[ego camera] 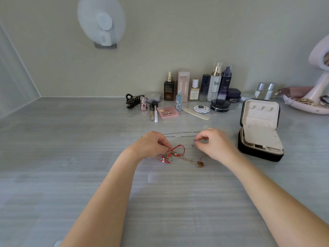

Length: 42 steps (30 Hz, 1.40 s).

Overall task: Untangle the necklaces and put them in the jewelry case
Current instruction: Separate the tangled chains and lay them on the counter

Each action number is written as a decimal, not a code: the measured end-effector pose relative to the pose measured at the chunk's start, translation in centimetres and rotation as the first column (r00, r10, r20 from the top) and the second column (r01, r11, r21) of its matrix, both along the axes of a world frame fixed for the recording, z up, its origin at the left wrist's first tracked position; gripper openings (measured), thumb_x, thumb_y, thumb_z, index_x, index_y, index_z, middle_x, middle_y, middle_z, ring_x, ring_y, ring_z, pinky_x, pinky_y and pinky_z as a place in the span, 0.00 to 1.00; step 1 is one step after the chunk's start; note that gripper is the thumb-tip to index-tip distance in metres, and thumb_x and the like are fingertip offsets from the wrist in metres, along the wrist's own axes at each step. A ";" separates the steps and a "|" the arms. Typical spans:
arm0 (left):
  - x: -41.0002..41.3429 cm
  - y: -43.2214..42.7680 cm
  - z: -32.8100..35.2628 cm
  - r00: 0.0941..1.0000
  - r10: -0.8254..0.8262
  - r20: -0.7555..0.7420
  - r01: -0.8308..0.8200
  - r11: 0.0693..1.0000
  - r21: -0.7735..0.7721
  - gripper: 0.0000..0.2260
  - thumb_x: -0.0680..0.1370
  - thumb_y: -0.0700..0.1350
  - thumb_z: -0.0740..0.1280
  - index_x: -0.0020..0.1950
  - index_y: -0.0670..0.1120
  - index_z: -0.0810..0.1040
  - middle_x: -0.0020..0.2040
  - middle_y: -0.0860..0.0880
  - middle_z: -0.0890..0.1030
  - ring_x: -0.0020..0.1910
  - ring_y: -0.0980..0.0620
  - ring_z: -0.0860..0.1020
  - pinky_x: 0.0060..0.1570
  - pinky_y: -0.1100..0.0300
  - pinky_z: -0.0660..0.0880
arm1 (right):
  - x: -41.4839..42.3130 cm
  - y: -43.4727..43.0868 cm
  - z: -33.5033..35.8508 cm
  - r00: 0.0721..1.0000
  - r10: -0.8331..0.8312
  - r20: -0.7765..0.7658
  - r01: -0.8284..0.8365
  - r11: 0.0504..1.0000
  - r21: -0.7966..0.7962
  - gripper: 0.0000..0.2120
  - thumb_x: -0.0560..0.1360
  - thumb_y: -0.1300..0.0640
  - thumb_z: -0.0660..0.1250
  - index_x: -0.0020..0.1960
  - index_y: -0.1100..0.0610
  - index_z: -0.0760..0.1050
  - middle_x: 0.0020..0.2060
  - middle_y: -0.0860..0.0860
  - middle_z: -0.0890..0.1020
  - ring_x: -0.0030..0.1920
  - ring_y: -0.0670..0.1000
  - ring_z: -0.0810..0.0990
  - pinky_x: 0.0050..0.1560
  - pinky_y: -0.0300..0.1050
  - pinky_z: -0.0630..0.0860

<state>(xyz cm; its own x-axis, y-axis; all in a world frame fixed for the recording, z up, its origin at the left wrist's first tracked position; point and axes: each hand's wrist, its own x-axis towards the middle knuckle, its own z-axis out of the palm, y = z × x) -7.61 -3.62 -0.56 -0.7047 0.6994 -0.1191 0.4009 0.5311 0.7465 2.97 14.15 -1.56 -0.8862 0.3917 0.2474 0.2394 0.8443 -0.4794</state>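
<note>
A tangle of necklaces (169, 155) lies on the grey table in front of me: a red cord with small beads, knotted with a gold chain that ends in a heart pendant (200, 164). My left hand (151, 144) pinches the red cord at the top of the tangle. My right hand (213, 142) pinches a thin silver chain (179, 134), which runs left across the table behind both hands. The black jewelry case (260, 139) stands open to the right, its beige lid upright.
Cosmetic bottles (216, 84), a pink eyeshadow palette (167, 112), brushes, a black hair claw (133, 100) and a round black jar line the back of the table. A pink mirror stand with a jewelry dish (309, 102) sits at the far right.
</note>
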 end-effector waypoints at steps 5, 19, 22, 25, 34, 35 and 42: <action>0.1 0.1 -0.1 1.000 0.009 0.001 -0.009 0.999 0.033 0.03 0.74 0.40 0.68 0.45 0.43 0.81 0.33 0.52 0.77 0.33 0.57 0.74 0.35 0.66 0.70 | -0.6 -2.6 -0.3 0.989 0.141 0.039 -0.144 0.986 0.084 0.08 0.71 0.49 0.69 0.45 0.52 0.82 0.42 0.48 0.76 0.48 0.51 0.76 0.46 0.44 0.70; 1.4 1.1 -0.4 0.994 -0.077 -0.081 0.086 0.990 0.115 0.04 0.74 0.43 0.69 0.47 0.45 0.81 0.34 0.59 0.75 0.30 0.63 0.72 0.29 0.73 0.66 | -0.9 -3.4 0.3 0.981 0.192 0.033 -0.186 0.974 -0.127 0.08 0.79 0.55 0.58 0.41 0.52 0.69 0.37 0.46 0.74 0.41 0.50 0.71 0.39 0.43 0.65; 1.5 1.2 0.0 0.999 -0.040 -0.016 0.042 0.986 0.161 0.04 0.74 0.45 0.68 0.40 0.46 0.79 0.30 0.58 0.73 0.30 0.63 0.71 0.30 0.72 0.66 | -0.8 -3.4 0.6 0.978 0.195 -0.070 -0.207 0.907 -0.366 0.11 0.79 0.59 0.58 0.38 0.52 0.70 0.32 0.45 0.74 0.36 0.47 0.71 0.39 0.38 0.67; 1.3 1.0 0.5 0.994 -0.018 0.109 -0.008 0.971 0.238 0.07 0.76 0.46 0.67 0.38 0.48 0.77 0.39 0.51 0.76 0.41 0.55 0.72 0.41 0.63 0.68 | -0.6 -3.2 1.0 0.961 0.156 -0.229 -0.271 0.710 -0.650 0.13 0.79 0.62 0.57 0.37 0.56 0.71 0.31 0.47 0.77 0.36 0.48 0.73 0.41 0.39 0.71; 1.0 0.6 0.5 0.945 -0.016 0.326 -0.107 0.928 0.357 0.16 0.80 0.50 0.58 0.34 0.47 0.71 0.41 0.47 0.80 0.40 0.54 0.76 0.41 0.63 0.68 | 0.4 -2.5 2.7 0.940 0.044 -0.339 -0.316 0.485 -0.815 0.09 0.78 0.60 0.61 0.38 0.56 0.71 0.24 0.45 0.65 0.24 0.43 0.61 0.28 0.37 0.59; 0.9 0.6 0.4 0.940 -0.017 0.341 -0.113 0.926 0.359 0.16 0.80 0.50 0.58 0.34 0.47 0.70 0.39 0.49 0.81 0.39 0.55 0.77 0.43 0.61 0.68 | 0.6 -2.5 2.8 0.955 0.073 -0.288 -0.270 0.612 -0.743 0.06 0.76 0.58 0.64 0.40 0.55 0.74 0.26 0.46 0.70 0.25 0.44 0.66 0.31 0.37 0.64; 0.7 0.3 0.4 0.935 -0.052 0.350 -0.098 0.912 0.397 0.14 0.79 0.51 0.60 0.37 0.47 0.73 0.32 0.54 0.78 0.38 0.54 0.76 0.46 0.57 0.71 | 0.7 -2.2 2.1 0.980 0.133 -0.145 -0.185 0.877 -0.444 0.08 0.73 0.52 0.68 0.37 0.52 0.79 0.28 0.50 0.75 0.28 0.43 0.71 0.34 0.33 0.68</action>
